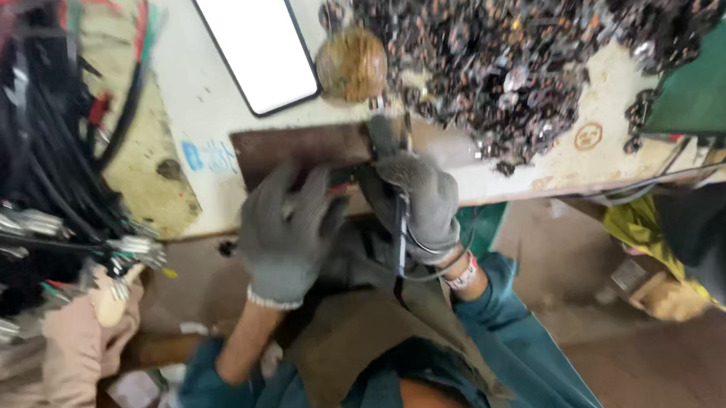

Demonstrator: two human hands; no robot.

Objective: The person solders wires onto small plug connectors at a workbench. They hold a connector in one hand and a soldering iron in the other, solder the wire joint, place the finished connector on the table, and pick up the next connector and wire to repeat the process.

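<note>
Gloved hands working at the edge of a cluttered counter (200,113).

Beyond the hands, a pale, stained counter. Up and to the right of the hands, a wide heap of small dark metal parts (523,45). Far left of the hands, a mass of black cables (24,170) with metal ends. Above the left hand, a white rectangular tablet (251,40) with a black rim. Directly under both hands, a brown metal plate (290,149) at the counter's near edge. Just above the right hand, a round brownish ball (352,64). Left hand (287,231) in grey glove, fingers curled down against the plate, hold unclear. Right hand (422,204) in grey glove, closed around a dark tool (382,135) standing on the plate.
</note>
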